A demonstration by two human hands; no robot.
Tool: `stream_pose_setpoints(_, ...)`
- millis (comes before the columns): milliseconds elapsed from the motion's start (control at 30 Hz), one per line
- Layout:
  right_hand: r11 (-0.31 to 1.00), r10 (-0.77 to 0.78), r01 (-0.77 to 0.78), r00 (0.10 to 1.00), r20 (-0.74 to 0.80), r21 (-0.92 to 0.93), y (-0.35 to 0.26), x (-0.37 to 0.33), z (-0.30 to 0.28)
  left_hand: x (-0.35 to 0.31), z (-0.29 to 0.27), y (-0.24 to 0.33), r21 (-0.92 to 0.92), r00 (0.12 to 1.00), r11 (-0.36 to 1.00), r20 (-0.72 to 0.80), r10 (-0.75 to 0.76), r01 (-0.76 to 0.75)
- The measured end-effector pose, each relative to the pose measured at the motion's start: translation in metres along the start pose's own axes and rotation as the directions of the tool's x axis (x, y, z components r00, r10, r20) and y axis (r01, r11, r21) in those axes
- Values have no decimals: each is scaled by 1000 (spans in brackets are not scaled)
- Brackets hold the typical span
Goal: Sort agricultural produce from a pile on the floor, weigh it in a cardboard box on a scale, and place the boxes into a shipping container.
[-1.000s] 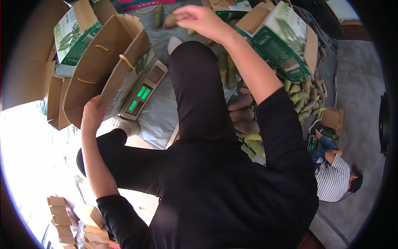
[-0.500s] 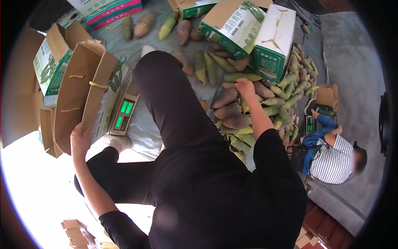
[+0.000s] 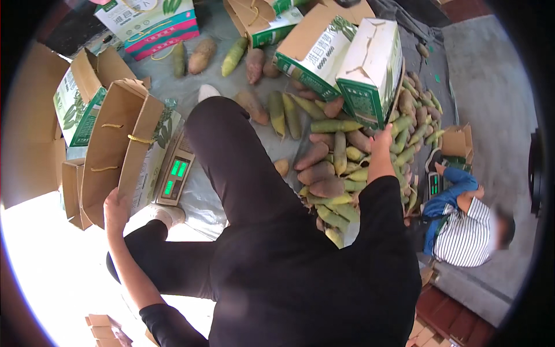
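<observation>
1. The near end of an open brown box with yellow cord handles is touched by the left hand; its fingers appear to be held close together against the cardboard, but whether a pinch is made cannot be told.
2. The box is stood mouth upward by the left edge of a bluish plastic sheet, beside a scale with lit green displays. Whether its base is borne by the scale is hidden.
3. The right hand is held over the pile of root vegetables, just beside the near bottom corner of a white-and-green carton. Its fingers are seen partly bent; whether the carton or a vegetable is gripped cannot be told.
4. The pile, in green and reddish-brown, is spread along the right part of the sheet, and more loose vegetables are laid toward its far edge.
5. The carton is leaned close against a second carton, both set at the pile's far edge.
6. Near the sheet's far left corner, a pink-banded box is placed.
7. Well apart, on the right, a person in a striped shirt is seated by another scale.
</observation>
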State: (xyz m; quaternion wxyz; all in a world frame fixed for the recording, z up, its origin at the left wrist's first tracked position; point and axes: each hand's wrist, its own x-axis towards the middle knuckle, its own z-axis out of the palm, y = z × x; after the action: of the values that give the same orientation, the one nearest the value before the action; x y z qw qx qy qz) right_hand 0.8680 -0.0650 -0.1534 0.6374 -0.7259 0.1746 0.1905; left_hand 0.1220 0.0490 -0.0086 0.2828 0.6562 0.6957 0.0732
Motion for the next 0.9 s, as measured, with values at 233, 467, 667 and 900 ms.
stream_pose_setpoints(233,981,194,-196,971,137,2,-21,2,-3,0,3,-10,-26,999,999,-32,28,-29)
stream_pose_setpoints(467,977,106,-176,891,441,122,-32,-22,22,1,0,12,-3,999,1000,-41,1,-1)
stream_pose_setpoints(667,913,-382,247,798,465,326,-67,-62,77,3,2,2,22,1000,1000,-18,12,-11)
stream_pose_setpoints(900,825,-553,359,672,493,436,-108,-127,143,3,2,-5,12,1000,1000,-20,23,-23)
